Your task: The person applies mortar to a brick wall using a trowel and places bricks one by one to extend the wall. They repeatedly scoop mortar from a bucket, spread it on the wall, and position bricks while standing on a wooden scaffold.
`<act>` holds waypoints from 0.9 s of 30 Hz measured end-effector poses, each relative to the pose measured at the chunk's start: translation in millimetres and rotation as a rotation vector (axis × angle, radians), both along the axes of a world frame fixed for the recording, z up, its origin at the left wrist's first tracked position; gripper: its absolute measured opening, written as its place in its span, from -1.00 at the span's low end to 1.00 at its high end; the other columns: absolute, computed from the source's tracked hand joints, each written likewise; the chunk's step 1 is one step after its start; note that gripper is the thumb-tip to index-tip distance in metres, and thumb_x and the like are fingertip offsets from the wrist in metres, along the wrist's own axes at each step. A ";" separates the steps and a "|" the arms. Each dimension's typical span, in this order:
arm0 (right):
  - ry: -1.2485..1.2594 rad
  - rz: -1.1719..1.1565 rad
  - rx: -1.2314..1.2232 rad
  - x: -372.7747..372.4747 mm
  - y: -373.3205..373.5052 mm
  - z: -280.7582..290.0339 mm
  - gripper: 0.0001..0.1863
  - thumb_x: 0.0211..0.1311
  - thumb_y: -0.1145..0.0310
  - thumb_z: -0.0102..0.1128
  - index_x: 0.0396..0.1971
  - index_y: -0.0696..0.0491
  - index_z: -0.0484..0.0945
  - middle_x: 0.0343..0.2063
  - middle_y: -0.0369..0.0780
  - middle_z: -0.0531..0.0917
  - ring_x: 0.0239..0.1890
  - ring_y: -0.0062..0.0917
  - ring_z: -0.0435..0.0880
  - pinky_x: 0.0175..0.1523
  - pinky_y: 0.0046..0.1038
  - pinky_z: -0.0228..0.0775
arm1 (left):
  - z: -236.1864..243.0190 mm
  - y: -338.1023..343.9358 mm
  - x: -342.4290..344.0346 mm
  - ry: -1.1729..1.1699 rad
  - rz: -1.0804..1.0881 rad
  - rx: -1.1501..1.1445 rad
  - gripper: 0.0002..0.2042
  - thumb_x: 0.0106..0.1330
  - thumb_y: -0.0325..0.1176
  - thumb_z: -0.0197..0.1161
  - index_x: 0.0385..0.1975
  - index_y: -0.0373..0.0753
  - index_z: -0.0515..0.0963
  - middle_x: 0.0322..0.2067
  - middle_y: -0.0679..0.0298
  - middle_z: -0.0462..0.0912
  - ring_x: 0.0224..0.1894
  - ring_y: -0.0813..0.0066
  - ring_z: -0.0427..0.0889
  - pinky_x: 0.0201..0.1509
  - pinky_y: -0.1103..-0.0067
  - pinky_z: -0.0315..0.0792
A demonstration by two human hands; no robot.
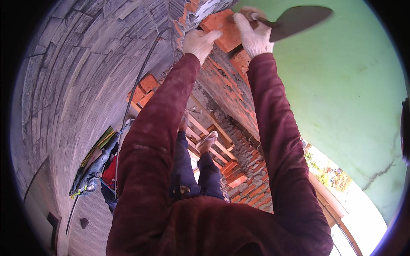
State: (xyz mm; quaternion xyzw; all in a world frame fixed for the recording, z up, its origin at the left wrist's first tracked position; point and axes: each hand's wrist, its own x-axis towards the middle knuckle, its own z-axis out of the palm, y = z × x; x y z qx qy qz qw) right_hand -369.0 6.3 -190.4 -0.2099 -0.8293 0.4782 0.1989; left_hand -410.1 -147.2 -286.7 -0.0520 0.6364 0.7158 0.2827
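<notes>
Both my hands wear white knit gloves and reach up to the top of a brick wall (228, 79). An orange-red brick (225, 33) lies there between them. My left hand (199, 43) is at the brick's left side, its thumb pressed along the edge and its other fingers partly hidden. Closed round a handle, my right hand (257, 37) holds a trowel (301, 21) beside the brick's right edge. The trowel's dark, pointed blade sticks out to the right, slightly blurred. Just below sits another brick (241, 62), partly behind my right wrist.
Grey stone-patterned cladding (81, 85) rises on the left, a green wall (341, 85) on the right. Below, my feet are on wooden slats (220, 149). Loose bricks (147, 85) stand left of them, more bricks (234, 174) to the right. Clothes (96, 164) hang near a dark cable (137, 81).
</notes>
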 end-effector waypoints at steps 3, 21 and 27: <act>-0.033 -0.018 -0.086 -4.2 -8.9 10.2 -0.64 0.28 0.30 0.51 -0.02 0.19 0.73 -0.11 -0.26 0.77 -0.08 -0.54 0.75 0.14 -0.47 0.59 | -0.6 -1.0 -5.0 0.036 0.013 -0.058 -0.50 0.22 -0.08 0.53 -0.75 -0.30 0.46 -0.72 0.39 0.41 -0.64 0.52 0.30 -0.48 0.38 0.24; -0.058 0.064 -0.028 -5.3 11.7 -22.9 -0.49 0.14 0.08 0.55 -0.12 0.22 0.72 -0.16 -0.17 0.81 -0.11 -0.50 0.78 0.10 -0.41 0.59 | -4.4 -0.1 -6.0 0.088 -0.045 -0.146 -0.60 0.24 -0.09 0.56 -0.45 -0.36 0.61 -0.50 0.35 0.56 -0.50 0.59 0.48 -0.37 0.57 0.43; 0.064 0.159 -0.123 57.6 -12.5 78.8 -0.64 0.39 0.25 0.36 -0.06 0.27 0.69 -0.22 -0.13 0.85 -0.14 -0.52 0.79 0.08 -0.44 0.61 | 24.5 -62.2 5.9 0.141 -0.126 -0.002 -0.40 0.31 0.12 0.48 -0.15 -0.47 0.66 -0.33 0.18 0.70 -0.25 0.43 0.69 -0.11 0.47 0.60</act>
